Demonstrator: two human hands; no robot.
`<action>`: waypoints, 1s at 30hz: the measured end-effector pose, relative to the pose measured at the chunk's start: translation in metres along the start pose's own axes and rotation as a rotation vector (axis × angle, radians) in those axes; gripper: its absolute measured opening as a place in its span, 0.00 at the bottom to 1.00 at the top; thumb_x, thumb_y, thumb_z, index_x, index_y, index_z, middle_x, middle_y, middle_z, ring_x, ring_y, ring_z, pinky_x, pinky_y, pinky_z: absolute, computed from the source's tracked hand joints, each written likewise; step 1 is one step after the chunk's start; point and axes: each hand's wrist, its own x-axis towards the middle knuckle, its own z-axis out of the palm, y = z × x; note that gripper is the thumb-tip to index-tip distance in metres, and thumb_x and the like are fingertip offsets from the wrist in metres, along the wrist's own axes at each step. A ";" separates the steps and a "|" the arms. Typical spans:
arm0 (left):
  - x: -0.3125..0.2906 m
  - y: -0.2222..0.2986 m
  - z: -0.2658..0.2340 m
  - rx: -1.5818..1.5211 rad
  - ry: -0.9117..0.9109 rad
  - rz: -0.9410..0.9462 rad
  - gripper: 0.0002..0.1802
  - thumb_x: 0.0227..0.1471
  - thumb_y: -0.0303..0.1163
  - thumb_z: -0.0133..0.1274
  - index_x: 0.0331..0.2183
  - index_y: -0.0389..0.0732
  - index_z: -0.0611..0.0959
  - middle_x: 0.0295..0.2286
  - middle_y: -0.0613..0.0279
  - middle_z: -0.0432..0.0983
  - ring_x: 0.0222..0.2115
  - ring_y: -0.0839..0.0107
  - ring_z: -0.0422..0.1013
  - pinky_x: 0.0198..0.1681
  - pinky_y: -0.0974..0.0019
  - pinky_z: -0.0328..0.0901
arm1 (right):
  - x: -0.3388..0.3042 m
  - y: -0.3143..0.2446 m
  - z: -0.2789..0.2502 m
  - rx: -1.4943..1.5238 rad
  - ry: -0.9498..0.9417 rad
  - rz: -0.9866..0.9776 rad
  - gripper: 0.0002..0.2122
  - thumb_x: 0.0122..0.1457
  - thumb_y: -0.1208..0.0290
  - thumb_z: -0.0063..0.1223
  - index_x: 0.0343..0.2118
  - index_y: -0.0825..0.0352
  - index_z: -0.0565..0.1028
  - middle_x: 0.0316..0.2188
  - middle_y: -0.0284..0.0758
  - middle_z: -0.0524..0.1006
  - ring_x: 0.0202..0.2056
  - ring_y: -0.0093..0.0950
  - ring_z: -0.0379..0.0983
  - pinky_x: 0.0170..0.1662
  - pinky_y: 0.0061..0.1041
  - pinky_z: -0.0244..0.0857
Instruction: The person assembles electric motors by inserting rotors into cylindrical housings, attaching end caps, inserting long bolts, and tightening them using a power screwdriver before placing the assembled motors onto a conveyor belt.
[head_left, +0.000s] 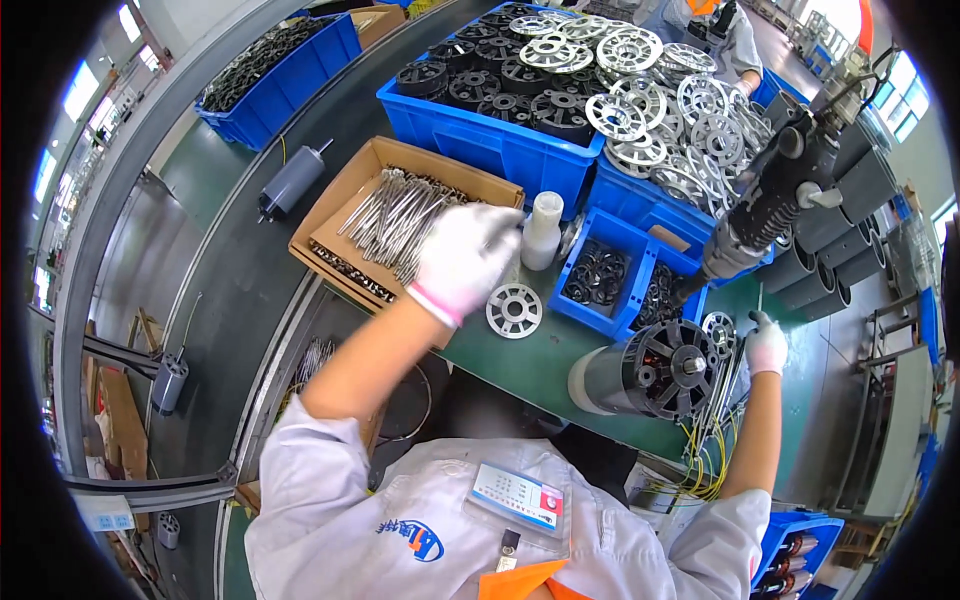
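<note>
My left hand (468, 252), in a white glove, is over the edge of a cardboard box (375, 150) of long metal bolts (385, 222). Its fingers are curled beside a white plastic cylinder (542, 232); what they hold, if anything, is hidden. A silver slotted ring plate (514, 311) lies just below on the green bench. My right hand (767, 345), also gloved, is closed at the bench's right, near thin metal rods (722, 395); its grip is too small to make out. Between my hands stands a grey motor body (640, 372) with a black slotted end cover (682, 366).
Blue bins hold black end covers (480, 80) and silver plates (640, 110). Small blue trays hold dark clips (598, 275). A power tool (765, 200) hangs above the right side. Grey tubes (840, 250) are stacked behind it. A motor (293, 182) lies on the left conveyor.
</note>
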 end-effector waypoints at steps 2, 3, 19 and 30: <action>0.002 -0.048 0.001 0.434 -0.220 -0.134 0.14 0.50 0.39 0.47 0.38 0.46 0.80 0.36 0.57 0.76 0.38 0.61 0.72 0.43 0.60 0.66 | -0.001 0.011 -0.013 0.056 0.067 -0.010 0.12 0.50 0.74 0.45 0.37 0.58 0.77 0.36 0.46 0.76 0.38 0.41 0.73 0.42 0.35 0.67; 0.014 -0.050 -0.006 0.581 -0.539 -0.277 0.16 0.47 0.40 0.49 0.37 0.44 0.79 0.36 0.53 0.75 0.39 0.57 0.71 0.44 0.57 0.65 | -0.001 0.024 -0.018 0.159 0.147 -0.049 0.13 0.51 0.75 0.45 0.38 0.60 0.77 0.36 0.45 0.76 0.38 0.38 0.74 0.42 0.33 0.67; 0.022 -0.031 -0.022 -0.500 0.027 -0.390 0.15 0.45 0.33 0.50 0.32 0.29 0.77 0.27 0.55 0.76 0.26 0.69 0.72 0.32 0.70 0.67 | -0.142 -0.027 -0.163 1.479 0.607 -0.780 0.22 0.62 0.55 0.37 0.44 0.73 0.69 0.29 0.40 0.73 0.29 0.34 0.68 0.31 0.26 0.61; -0.007 0.095 -0.053 -1.511 -0.124 -0.050 0.14 0.51 0.28 0.52 0.40 0.31 0.73 0.30 0.46 0.76 0.24 0.69 0.74 0.24 0.73 0.70 | -0.158 -0.102 -0.181 1.291 0.339 -0.505 0.16 0.60 0.62 0.46 0.28 0.73 0.73 0.21 0.41 0.75 0.23 0.28 0.73 0.28 0.23 0.67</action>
